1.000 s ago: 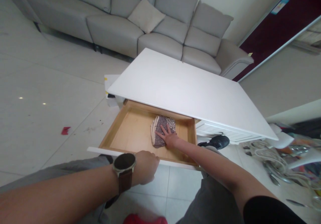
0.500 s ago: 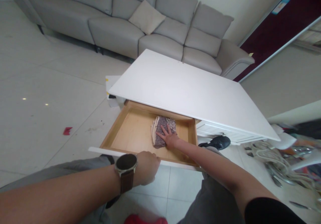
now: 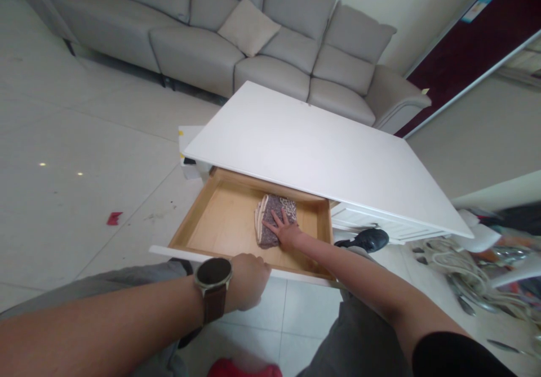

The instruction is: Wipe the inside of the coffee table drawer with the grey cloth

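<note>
A wooden drawer (image 3: 220, 219) with a white front is pulled out from under the white table (image 3: 313, 146). Inside it, right of the middle, lies a folded grey-brown patterned cloth (image 3: 270, 234). My right hand (image 3: 286, 231) rests on that cloth from above, fingers spread flat. My left hand (image 3: 249, 281), below a wristwatch (image 3: 214, 273), is closed over the top edge of the drawer front; its fingertips are partly hidden.
A grey sofa (image 3: 192, 47) with a beige cushion (image 3: 249, 26) stands behind the table. A white box (image 3: 190, 140) sits at the table's left corner. Coiled cables (image 3: 448, 258) lie on the floor at right, a red scrap (image 3: 114, 218) at left. A black shoe (image 3: 372, 240) is beside the drawer.
Both hands, the drawer and the cloth stay in place. Only the camera view has shifted very slightly.
</note>
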### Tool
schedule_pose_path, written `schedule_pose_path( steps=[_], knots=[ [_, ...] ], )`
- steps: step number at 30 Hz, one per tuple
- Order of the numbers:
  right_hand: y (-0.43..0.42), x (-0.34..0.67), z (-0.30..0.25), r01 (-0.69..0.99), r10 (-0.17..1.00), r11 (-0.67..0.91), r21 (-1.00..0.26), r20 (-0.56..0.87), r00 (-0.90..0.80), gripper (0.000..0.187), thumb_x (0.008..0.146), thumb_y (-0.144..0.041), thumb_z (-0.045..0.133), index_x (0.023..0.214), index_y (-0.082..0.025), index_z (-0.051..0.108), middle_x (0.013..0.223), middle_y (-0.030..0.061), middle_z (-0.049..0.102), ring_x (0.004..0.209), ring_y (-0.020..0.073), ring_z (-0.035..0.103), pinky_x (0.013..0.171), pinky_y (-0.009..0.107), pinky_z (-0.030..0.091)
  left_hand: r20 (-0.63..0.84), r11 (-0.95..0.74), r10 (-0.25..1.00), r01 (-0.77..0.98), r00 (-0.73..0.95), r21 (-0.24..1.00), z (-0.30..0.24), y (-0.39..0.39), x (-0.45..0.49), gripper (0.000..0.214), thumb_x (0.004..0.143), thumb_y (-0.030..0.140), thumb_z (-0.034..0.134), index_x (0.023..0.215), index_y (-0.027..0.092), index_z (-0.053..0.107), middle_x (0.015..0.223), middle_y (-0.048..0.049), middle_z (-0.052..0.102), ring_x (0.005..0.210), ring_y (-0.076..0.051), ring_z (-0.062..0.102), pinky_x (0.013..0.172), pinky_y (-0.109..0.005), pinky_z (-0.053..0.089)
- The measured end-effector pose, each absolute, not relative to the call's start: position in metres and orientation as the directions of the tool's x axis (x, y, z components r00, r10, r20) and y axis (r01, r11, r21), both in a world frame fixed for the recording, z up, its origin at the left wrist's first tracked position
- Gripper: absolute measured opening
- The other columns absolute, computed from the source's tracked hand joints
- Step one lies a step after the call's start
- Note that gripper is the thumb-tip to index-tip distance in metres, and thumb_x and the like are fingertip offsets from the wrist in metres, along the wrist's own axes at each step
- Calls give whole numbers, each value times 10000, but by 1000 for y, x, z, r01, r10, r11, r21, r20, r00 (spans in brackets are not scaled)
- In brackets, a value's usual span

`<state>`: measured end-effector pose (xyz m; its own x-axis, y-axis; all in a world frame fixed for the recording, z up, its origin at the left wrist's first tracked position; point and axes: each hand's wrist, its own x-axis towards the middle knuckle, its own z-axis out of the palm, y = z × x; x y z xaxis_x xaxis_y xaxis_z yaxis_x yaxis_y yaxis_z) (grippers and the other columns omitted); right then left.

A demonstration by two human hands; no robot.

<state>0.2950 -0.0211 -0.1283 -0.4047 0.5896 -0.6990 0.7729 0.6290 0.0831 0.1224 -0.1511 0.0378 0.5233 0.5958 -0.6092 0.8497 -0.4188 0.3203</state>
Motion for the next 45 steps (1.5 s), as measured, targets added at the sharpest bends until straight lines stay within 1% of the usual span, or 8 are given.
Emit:
schedule_pose_path(
  steps=[5,9,11,15,20,28,38,45],
  knots=[
    [-21,296,-118,762,609,645,61,-643,-464,1035,886,-168,674,1673,-474,75,1773,45,-141,1599,511,-40,1047,759,451,-589,-432,606,843,535,322,35,-152,122,431,825,194,685,1239,77,703,1223,-216,735,1106,-384,718,946,-506,584],
    [-3,298,-85,706,630,704,71,-522,-575,520,1009,-188,472,1499,-321,586,1598,137,514,1395,382,544,1016,526,545,-603,-439,588,839,538,320,39,-151,122,414,828,205,686,1223,85,710,1228,-217,734,1113,-379,717,941,-499,586],
    [8,302,-66,721,675,680,136,-502,-541,435,1018,-161,410,1283,-207,752,1357,187,698,1236,341,650,984,480,548,-604,-438,589,840,537,321,43,-150,123,410,828,198,674,1223,94,709,1237,-217,731,1117,-375,716,940,-494,582],
    [18,328,-45,766,763,594,246,-475,-439,409,984,-108,417,1160,-64,784,1258,297,711,1246,384,623,977,515,523,-617,-431,588,848,523,308,47,-151,124,446,837,178,656,1270,76,684,1258,-227,718,1137,-378,706,936,-494,581],
    [6,367,-54,786,775,534,310,-551,-309,341,922,-113,541,1141,-122,802,1190,261,756,1194,385,680,1110,605,418,-605,-438,593,843,532,312,46,-151,123,446,831,162,675,1268,76,692,1245,-233,721,1124,-377,712,932,-504,593],
    [0,382,-26,823,600,558,106,-737,-312,362,811,-150,632,1126,-197,804,1118,156,800,998,292,760,779,327,557,-660,-449,550,848,512,282,56,-149,126,457,879,186,647,1317,55,661,1304,-225,700,1173,-369,694,966,-476,578],
    [6,393,5,808,831,554,201,-180,-526,459,920,-133,522,1355,-229,632,1291,120,721,1160,283,669,907,369,499,-609,-470,587,837,533,280,48,-152,124,445,862,195,647,1293,89,675,1276,-206,718,1145,-360,707,937,-463,580],
    [-6,400,-58,692,727,661,291,-477,-494,379,955,-109,509,1230,-157,766,1321,203,721,1412,330,527,1095,474,395,-647,-463,563,845,514,267,57,-151,125,458,890,209,635,1328,76,655,1328,-210,696,1195,-360,690,978,-463,573]
  ],
)
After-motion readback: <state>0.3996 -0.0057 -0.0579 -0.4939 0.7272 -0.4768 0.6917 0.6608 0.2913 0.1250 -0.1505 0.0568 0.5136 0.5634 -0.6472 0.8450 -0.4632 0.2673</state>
